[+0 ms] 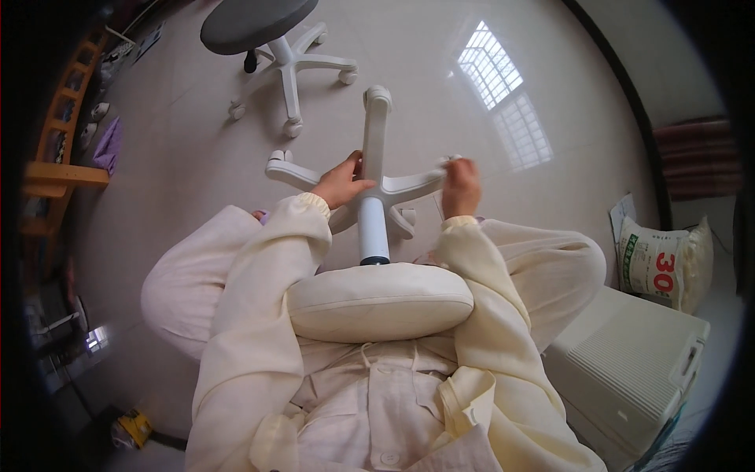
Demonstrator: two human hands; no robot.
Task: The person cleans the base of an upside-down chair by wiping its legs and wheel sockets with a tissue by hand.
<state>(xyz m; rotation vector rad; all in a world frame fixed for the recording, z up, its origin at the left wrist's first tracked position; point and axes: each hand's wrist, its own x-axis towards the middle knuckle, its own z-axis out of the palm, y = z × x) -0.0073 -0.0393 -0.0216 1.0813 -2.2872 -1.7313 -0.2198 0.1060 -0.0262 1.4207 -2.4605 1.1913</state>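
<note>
A stool lies tipped in front of me. Its round cream seat (381, 303) rests against my lap, and its white post (373, 228) runs away from me to a white star base (377, 145) with casters. My left hand (340, 186) is closed around the base near its hub, thumb on top and fingers partly hidden behind. My right hand (462, 189) is beside the tip of the right leg, by a caster (451, 160) that it partly covers. Motion smears its fingers, so I cannot tell whether it grips anything.
Another stool with a grey seat (255, 23) stands on the tiled floor ahead. To my right are a ribbed off-white case (629, 362) and a plump printed bag (664, 263). At the left stand a wooden rack (67, 175) and a purple cloth (108, 147).
</note>
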